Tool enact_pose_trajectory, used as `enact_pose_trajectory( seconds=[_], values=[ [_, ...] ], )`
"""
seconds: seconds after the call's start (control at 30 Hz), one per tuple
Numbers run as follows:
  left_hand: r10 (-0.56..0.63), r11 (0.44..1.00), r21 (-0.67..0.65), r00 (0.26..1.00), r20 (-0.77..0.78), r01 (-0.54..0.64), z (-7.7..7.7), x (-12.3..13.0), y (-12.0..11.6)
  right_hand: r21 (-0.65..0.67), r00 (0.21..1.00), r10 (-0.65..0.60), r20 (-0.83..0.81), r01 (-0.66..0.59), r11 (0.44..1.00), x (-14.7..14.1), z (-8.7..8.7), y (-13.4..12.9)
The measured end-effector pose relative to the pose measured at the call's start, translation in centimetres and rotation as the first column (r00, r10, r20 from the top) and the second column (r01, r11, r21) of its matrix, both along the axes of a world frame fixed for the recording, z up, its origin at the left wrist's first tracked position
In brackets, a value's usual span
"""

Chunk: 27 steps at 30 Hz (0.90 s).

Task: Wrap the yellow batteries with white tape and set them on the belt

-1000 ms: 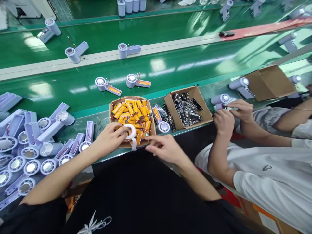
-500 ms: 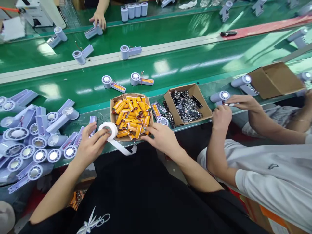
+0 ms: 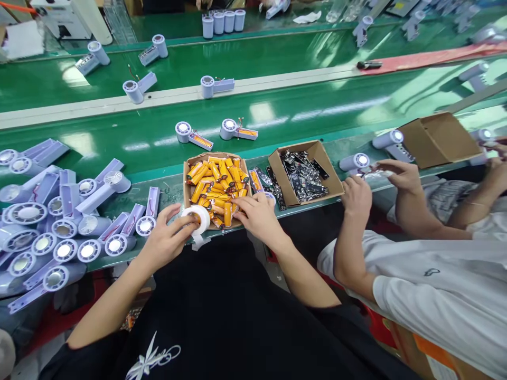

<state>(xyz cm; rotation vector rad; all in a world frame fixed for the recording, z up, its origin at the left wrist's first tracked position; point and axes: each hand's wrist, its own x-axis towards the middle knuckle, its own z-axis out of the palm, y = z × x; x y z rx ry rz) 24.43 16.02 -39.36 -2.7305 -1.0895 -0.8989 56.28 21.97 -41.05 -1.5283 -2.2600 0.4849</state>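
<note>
A roll of white tape point(image 3: 203, 217) is held in my left hand point(image 3: 168, 235), its fingers at the roll's core and a short loose end hanging below. My right hand point(image 3: 259, 216) reaches over the right front corner of a cardboard box point(image 3: 185, 182), its fingertips on the orange battery cells point(image 3: 217, 184) inside. Whether those fingers grip a cell is hard to tell. Just right of the box, a lilac fan unit point(image 3: 255, 181) with an orange cell in its handle lies partly hidden behind my right hand.
Many lilac fan units point(image 3: 65, 229) are heaped at the left. A box of circuit boards point(image 3: 341, 191) stands to the right. Two units point(image 3: 228, 128) lie on the green belt point(image 3: 138, 153). A co-worker's hands point(image 3: 356, 195) work at the right, near another open box point(image 3: 431, 140).
My left hand has moved right with the tape to the box's front left corner. My right hand has come further over the cells. The hand across the belt has left the unit there.
</note>
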Motion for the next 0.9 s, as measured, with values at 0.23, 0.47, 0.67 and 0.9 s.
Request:
enact_pose_trajectory(
  seconds=[0.23,0.47,0.67,0.9],
  values=[
    [-0.047,0.996,-0.078,0.999,-0.022,0.045,0.8,0.1,0.3,0.034,0.849,0.083,-0.522,-0.076,0.997,2.1,3.1,1.9],
    [-0.140,0.988,-0.077,0.984,-0.110,0.132,2.4,0.0,1.1,-0.286,0.434,-0.166,-0.886,-0.228,0.931,-1.5,5.1,2.9],
    [-0.102,0.992,-0.084,0.992,-0.073,0.095,1.8,-0.5,1.1,-0.205,0.578,-0.132,-0.805,-0.061,0.977,-5.3,4.3,7.1],
    [-0.052,0.997,-0.058,0.997,-0.050,0.049,1.2,-0.9,0.9,-0.170,0.344,-0.099,-0.934,-0.184,0.968,-5.7,5.3,8.5]
  ],
)
